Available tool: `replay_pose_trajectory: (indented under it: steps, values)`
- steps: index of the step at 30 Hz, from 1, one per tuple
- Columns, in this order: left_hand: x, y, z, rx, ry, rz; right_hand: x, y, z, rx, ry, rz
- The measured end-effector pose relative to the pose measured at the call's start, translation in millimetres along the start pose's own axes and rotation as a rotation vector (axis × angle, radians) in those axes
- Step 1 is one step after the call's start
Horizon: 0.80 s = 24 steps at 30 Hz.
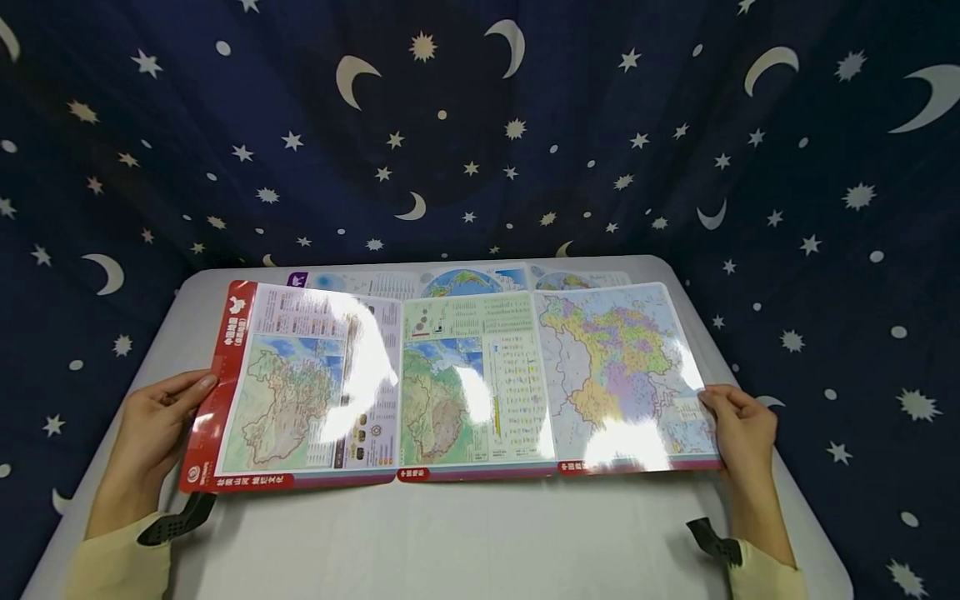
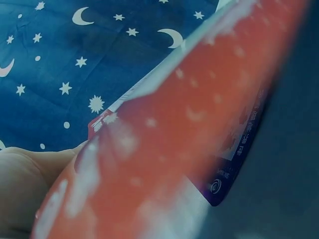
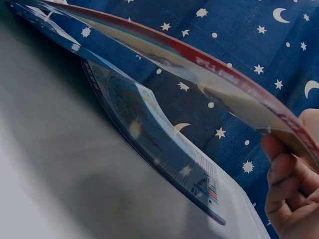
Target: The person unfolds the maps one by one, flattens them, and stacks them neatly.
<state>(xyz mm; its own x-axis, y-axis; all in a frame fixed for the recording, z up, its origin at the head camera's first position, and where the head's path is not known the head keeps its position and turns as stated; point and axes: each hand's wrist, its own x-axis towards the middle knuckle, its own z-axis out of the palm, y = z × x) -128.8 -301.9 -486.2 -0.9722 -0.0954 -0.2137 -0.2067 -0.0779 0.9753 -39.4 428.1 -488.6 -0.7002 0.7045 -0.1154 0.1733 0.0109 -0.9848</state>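
A glossy three-panel folding map with a red strip down its left side is spread wide between both hands, its panels shining with glare. My left hand pinches the red left edge, thumb on the front face. At the opposite end my right hand pinches the right edge, thumb in front and curled fingers behind. The right wrist view shows this map held above the table, bowing, with a second folded map lying beneath. In the head view only the top strip of that second map shows behind the first.
A white table with rounded corners carries the maps. Dark blue cloth with moons and stars hangs behind and on both sides. Black straps sit at the wrists, over pale yellow sleeves.
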Motion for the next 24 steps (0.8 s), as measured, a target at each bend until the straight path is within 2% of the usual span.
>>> replay_pose_trajectory:
  steps: [16,24]
  values:
    - [5.7,2.7,6.5,0.034,0.004,0.018,8,0,-1,0.012,-0.012,0.035]
    - [11.2,3.9,7.7,0.047,0.007,-0.013,12,1,-1,0.001,-0.002,0.045]
